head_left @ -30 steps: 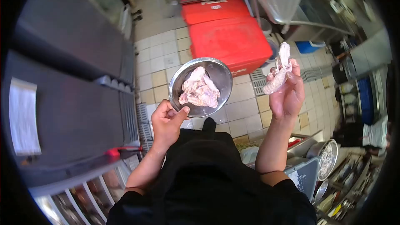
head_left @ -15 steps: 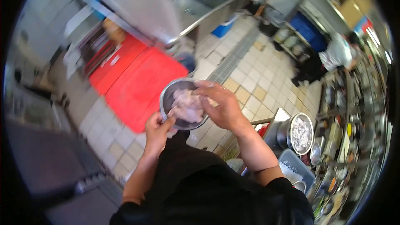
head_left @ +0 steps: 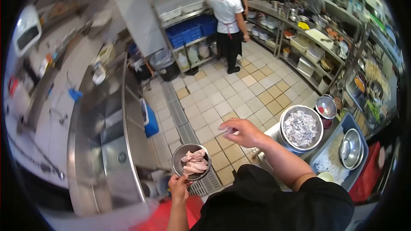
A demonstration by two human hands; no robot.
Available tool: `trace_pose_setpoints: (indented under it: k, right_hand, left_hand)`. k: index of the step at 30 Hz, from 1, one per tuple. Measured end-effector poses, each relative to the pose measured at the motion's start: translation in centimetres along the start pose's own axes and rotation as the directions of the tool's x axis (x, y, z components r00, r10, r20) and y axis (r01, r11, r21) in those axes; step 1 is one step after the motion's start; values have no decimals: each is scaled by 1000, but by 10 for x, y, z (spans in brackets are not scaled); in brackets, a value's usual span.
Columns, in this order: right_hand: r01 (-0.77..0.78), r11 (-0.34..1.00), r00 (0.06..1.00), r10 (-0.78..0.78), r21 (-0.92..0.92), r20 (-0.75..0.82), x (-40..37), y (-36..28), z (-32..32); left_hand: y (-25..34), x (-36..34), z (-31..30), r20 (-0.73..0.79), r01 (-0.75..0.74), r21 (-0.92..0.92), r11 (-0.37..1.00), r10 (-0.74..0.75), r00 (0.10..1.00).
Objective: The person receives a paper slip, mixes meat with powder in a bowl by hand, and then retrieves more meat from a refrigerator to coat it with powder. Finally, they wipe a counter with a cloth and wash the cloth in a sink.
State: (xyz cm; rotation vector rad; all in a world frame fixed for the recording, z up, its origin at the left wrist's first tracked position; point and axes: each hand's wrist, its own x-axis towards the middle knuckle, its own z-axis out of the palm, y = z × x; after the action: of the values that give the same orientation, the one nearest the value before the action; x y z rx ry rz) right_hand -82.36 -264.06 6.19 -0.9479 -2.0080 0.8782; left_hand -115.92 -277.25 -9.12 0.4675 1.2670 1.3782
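Head view: the left hand (head_left: 178,188) is closed on the near rim of the metal bowl (head_left: 177,160), with the raw meat (head_left: 195,162) heaped inside. The right hand (head_left: 244,132) is half open, fingers curled, beyond the bowl and to its right – whether its fingertips hold anything, the view can't tell. The sink (head_left: 112,147) is left of the bowl, the pot (head_left: 283,142) well to its right. A 1-handed rim grip looks prone to tipping – best kept firm, the bowl level.
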Motion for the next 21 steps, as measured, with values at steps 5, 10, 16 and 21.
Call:
trace_pose_setpoints:
  k: [5,10,16,21]
  right_hand:
    - [-156,983,986,149,-97,-70,68,75,-64]
    - [-163,865,970,229,-475,84,180,154,-90]
    - [-152,848,924,304,-508,231,262,257,-138]
    - [-159,982,955,126,-106,-270,278,348,-237]
  left_hand:
    - [36,141,125,171,65,52,997,-73,983]
    - [25,250,235,251,88,-1,996,-85,964]
    - [51,338,335,220,210,85,974,-224,949]
    - [52,456,411,287,274,212,938,-328,900]
